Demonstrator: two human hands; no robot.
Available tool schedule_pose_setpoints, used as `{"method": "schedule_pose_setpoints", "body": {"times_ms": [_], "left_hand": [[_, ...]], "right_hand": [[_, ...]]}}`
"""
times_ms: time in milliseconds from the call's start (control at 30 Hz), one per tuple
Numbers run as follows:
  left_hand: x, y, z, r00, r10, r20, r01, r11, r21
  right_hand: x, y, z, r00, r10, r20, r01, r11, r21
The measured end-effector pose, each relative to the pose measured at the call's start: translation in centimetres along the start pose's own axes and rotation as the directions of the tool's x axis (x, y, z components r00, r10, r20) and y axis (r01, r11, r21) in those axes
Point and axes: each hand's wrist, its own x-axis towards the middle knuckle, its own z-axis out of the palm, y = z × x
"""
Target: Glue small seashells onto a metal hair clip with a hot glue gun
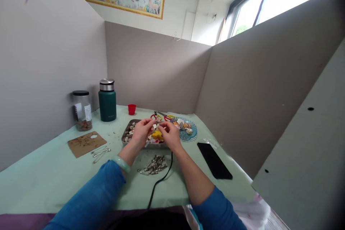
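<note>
My left hand (143, 132) and my right hand (170, 134) meet above a metal tray (165, 146), fingers pinched close to each other. Whatever lies between the fingertips is too small to make out. Inside the tray are many small pieces, grey and white ones at the left and a bright yellow piece (157, 136) below my fingers. In front of the tray, between my forearms, lies a pile of small metal parts (155, 165). A black cord (159, 180) runs from the tray's near edge toward me.
A blue plate (193, 135) with small ornaments and red- and yellow-handled pliers (167, 118) are behind the tray. A black phone (214, 160) lies right. Leftward are safety pins (100, 153), a brown card (86, 143), a jar (82, 111), a green flask (107, 102) and a red cup (132, 109).
</note>
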Motion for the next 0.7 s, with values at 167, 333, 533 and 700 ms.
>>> {"method": "schedule_pose_setpoints", "body": {"times_ms": [167,333,533,700], "left_hand": [[0.5,-0.2,-0.4,0.996,-0.085,-0.012,0.082,0.979,-0.185],[0.5,-0.1,-0.3,0.992,-0.127,-0.023,0.117,0.963,-0.244],[0.3,0.0,0.0,0.987,-0.154,-0.041,0.140,0.963,-0.230],[0.3,-0.4,0.1,0.989,-0.148,-0.021,0.139,0.959,-0.247]], "right_hand": [[-0.5,-1.0,0.0,0.981,-0.183,0.066,0.186,0.981,-0.052],[-1.0,-1.6,0.4,0.937,-0.298,0.180,0.323,0.937,-0.132],[-1.1,-1.5,0.8,0.920,-0.260,0.294,0.331,0.917,-0.222],[-1.0,-1.5,1.1,0.917,-0.258,0.303,0.333,0.915,-0.228]]}}
